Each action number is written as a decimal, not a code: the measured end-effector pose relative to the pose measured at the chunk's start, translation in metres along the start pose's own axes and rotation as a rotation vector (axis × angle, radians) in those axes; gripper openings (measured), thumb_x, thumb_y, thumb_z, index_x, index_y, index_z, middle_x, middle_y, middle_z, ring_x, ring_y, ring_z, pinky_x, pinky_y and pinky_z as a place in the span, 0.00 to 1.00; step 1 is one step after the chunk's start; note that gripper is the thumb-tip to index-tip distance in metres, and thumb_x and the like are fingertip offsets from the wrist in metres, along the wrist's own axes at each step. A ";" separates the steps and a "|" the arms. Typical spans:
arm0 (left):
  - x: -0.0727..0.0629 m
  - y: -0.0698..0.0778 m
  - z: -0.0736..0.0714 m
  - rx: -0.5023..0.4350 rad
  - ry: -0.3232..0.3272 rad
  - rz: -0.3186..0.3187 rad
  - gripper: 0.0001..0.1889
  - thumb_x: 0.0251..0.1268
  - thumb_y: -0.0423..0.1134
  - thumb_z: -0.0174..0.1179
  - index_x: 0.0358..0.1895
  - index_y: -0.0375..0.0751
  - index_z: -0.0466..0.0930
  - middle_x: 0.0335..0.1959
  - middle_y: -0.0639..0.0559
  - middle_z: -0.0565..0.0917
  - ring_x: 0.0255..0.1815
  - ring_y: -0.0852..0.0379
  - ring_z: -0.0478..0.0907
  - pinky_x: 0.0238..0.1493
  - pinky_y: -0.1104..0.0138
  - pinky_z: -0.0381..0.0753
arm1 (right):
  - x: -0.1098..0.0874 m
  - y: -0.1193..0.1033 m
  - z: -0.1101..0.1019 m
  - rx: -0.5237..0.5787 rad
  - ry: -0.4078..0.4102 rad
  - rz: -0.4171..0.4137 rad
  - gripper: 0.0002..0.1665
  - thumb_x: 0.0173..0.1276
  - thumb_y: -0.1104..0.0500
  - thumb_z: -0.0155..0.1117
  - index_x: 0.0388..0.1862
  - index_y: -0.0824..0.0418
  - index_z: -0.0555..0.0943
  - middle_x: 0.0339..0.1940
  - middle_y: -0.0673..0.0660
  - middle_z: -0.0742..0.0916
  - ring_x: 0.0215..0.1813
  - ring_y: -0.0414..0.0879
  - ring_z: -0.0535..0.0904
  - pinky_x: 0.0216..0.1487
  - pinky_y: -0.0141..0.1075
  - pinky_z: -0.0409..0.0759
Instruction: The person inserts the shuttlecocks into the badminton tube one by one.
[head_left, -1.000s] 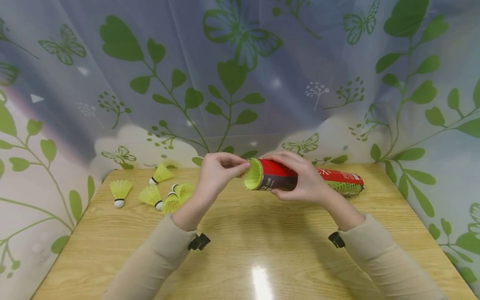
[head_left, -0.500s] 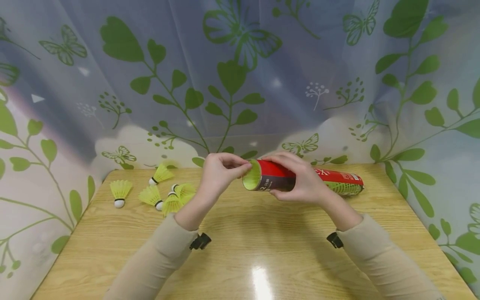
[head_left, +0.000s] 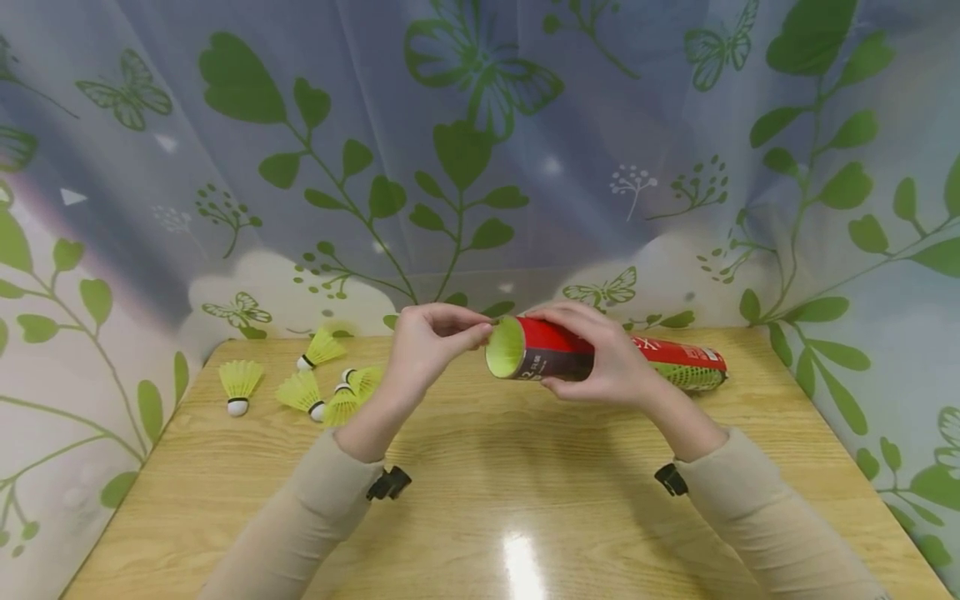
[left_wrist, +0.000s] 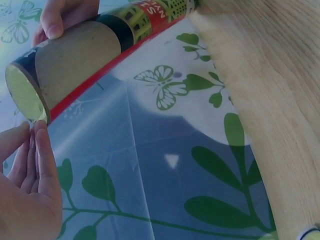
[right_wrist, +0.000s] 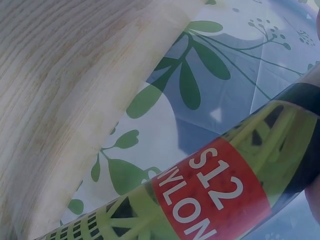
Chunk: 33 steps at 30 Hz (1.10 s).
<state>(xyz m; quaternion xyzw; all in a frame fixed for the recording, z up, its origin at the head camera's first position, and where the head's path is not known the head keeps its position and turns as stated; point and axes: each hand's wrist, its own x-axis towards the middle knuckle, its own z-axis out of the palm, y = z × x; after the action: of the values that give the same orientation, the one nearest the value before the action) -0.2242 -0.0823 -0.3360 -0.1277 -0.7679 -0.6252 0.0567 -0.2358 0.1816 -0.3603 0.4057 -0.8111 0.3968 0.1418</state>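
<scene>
A red and dark cardboard shuttlecock tube [head_left: 553, 354] lies tilted over the table's right half, its mouth toward the left. My right hand [head_left: 606, 354] grips it from above near the mouth, fingers over the far side and thumb on the near side. My left hand [head_left: 426, 346] has thumb and fingertips together at the rim, which they pinch in the left wrist view. Pale yellow-green shows inside the mouth. Through the clear section of the tube [right_wrist: 215, 192], yellow-green shuttlecock skirts are visible in the right wrist view.
Several yellow shuttlecocks with white heads lie on the left of the wooden table [head_left: 480, 483], one shuttlecock [head_left: 240, 382] apart from the cluster. A printed curtain [head_left: 480, 208] hangs along the back and sides.
A frilled yellow skirt at the tube's mouth has gone further inside, so the rim now shows smooth. My left hand has drawn back slightly to the left. The right hand stays put.
</scene>
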 end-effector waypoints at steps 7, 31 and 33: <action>-0.005 -0.006 -0.012 0.027 -0.010 0.002 0.07 0.67 0.30 0.73 0.45 0.31 0.92 0.42 0.38 0.94 0.35 0.62 0.91 0.45 0.69 0.90 | 0.000 -0.001 0.000 0.003 -0.006 0.010 0.44 0.51 0.64 0.83 0.70 0.59 0.79 0.69 0.61 0.83 0.66 0.57 0.79 0.57 0.51 0.83; -0.037 -0.073 -0.073 0.120 0.134 -0.173 0.13 0.70 0.34 0.72 0.52 0.28 0.89 0.43 0.48 0.94 0.36 0.74 0.87 0.45 0.78 0.86 | -0.002 -0.002 0.000 0.003 -0.003 0.023 0.44 0.51 0.64 0.82 0.70 0.59 0.80 0.70 0.62 0.82 0.68 0.59 0.78 0.55 0.53 0.85; -0.040 -0.081 -0.077 0.176 0.157 -0.153 0.12 0.70 0.34 0.72 0.51 0.29 0.90 0.45 0.43 0.94 0.36 0.76 0.86 0.44 0.78 0.85 | -0.002 -0.002 0.000 0.005 -0.002 0.020 0.44 0.51 0.64 0.82 0.70 0.59 0.80 0.70 0.62 0.82 0.68 0.59 0.78 0.55 0.53 0.85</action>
<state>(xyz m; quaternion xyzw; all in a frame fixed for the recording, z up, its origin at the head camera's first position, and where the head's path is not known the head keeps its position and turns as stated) -0.2128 -0.1774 -0.4062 -0.0141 -0.8203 -0.5661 0.0797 -0.2330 0.1821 -0.3599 0.3981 -0.8143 0.3999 0.1360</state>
